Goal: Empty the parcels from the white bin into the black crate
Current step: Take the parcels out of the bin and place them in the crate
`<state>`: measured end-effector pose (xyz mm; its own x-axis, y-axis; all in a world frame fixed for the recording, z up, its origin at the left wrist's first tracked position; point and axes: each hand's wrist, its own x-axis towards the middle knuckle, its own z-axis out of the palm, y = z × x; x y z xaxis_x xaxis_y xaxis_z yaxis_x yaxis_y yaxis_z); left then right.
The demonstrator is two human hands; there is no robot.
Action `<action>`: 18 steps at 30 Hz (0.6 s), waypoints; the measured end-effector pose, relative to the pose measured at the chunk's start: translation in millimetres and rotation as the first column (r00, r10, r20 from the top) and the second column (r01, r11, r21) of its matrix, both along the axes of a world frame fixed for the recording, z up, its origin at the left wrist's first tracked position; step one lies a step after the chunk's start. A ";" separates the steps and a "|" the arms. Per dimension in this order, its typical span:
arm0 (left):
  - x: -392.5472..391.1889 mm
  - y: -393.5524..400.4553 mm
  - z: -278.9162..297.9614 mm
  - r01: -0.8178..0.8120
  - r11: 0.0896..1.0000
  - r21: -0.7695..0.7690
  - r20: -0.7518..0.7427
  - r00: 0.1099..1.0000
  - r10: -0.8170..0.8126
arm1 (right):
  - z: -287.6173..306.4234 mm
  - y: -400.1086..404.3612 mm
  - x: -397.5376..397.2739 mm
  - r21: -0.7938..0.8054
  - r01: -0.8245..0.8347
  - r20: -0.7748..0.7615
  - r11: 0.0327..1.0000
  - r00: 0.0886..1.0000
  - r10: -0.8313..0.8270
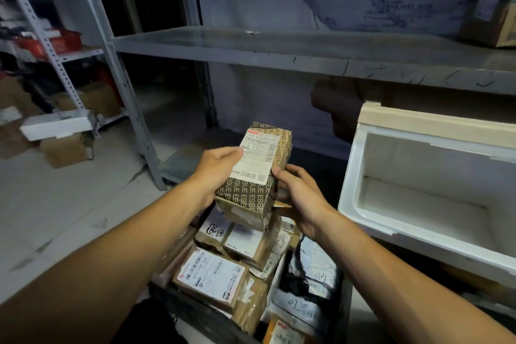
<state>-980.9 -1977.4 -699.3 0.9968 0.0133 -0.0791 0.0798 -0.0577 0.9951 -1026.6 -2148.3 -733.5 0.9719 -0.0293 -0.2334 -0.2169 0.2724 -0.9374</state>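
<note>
Patterned parcel (255,173) is held mid-frame, above the black crate (178,304), which is already heaped with parcels. Left hand (216,169) and right hand (300,198) are both clamped on it, fingers curled round its sides. White bin (351,173), right of frame, appears emptied. Step judged: last transfer. Next: the parcel is to be lowered onto the heap, somewhere stable.
</note>
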 end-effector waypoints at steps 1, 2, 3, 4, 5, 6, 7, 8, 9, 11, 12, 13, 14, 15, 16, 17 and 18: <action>2.7 4.7 -2.6 0.003 1.000 0.023 -0.012 1.000 -0.003 | -2.4 5.9 3.1 0.011 -0.005 -0.020 1.000 1.000 0.005; 6.0 9.3 -6.0 0.007 0.999 0.049 -0.023 1.000 -0.006 | -5.2 11.9 6.9 0.020 -0.010 -0.040 1.000 0.999 0.011; 9.2 13.5 -8.4 0.014 0.997 0.075 -0.032 0.999 -0.011 | -8.3 17.8 10.6 0.022 -0.017 -0.062 1.000 0.998 0.018; 13.4 17.6 -11.5 0.019 0.995 0.100 -0.038 0.999 -0.016 | -11.7 23.8 14.1 0.014 -0.026 -0.081 1.000 0.996 0.027; 17.3 21.2 -14.1 0.023 0.992 0.123 -0.046 0.999 -0.017 | -14.7 29.4 17.0 -0.004 -0.036 -0.095 0.999 0.995 0.036; 21.2 24.7 -17.2 0.025 0.989 0.145 -0.052 0.999 -0.017 | -18.0 34.8 20.6 -0.021 -0.044 -0.105 0.999 0.994 0.041; 24.6 28.6 -20.4 0.027 0.987 0.161 -0.059 0.998 -0.018 | -20.5 40.1 23.7 -0.032 -0.052 -0.113 0.998 0.992 0.048; 27.9 33.2 -25.0 0.030 0.984 0.176 -0.068 0.998 -0.018 | -23.2 45.3 27.0 -0.034 -0.057 -0.124 0.998 0.991 0.052; 30.8 38.4 -30.4 0.033 0.982 0.186 -0.079 0.997 -0.018 | -25.6 50.0 29.4 -0.034 -0.065 -0.134 0.997 0.989 0.060; 36.8 50.7 -43.4 0.031 0.977 0.212 -0.104 0.995 -0.009 | -30.1 59.2 33.3 -0.033 -0.084 -0.148 0.996 0.986 0.079; 40.0 57.6 -49.9 0.028 0.973 0.230 -0.119 0.993 -0.001 | -32.3 63.8 35.1 -0.038 -0.100 -0.154 0.994 0.984 0.093; 42.9 64.3 -54.8 0.029 0.969 0.245 -0.135 0.991 0.005 | -35.8 68.2 37.7 -0.051 -0.117 -0.161 0.992 0.981 0.107; 45.2 70.5 -58.2 0.031 0.966 0.257 -0.146 0.989 0.007 | -38.4 73.1 39.9 -0.054 -0.127 -0.167 0.990 0.979 0.117; 47.0 76.0 -60.0 0.036 0.964 0.263 -0.147 0.989 0.003 | -40.8 77.7 41.8 -0.061 -0.133 -0.171 0.989 0.978 0.121; 48.1 81.1 -61.5 0.041 0.962 0.270 -0.142 0.990 -0.002 | -42.5 82.6 43.1 -0.060 -0.133 -0.176 0.989 0.977 0.120; 48.9 85.6 -63.1 0.045 0.959 0.280 -0.137 0.991 -0.006 | -44.2 87.1 43.8 -0.067 -0.133 -0.177 0.989 0.977 0.120; 49.4 90.2 -65.3 0.045 0.954 0.296 -0.137 0.991 -0.005 | -45.1 91.7 44.0 -0.066 -0.132 -0.180 0.989 0.977 0.118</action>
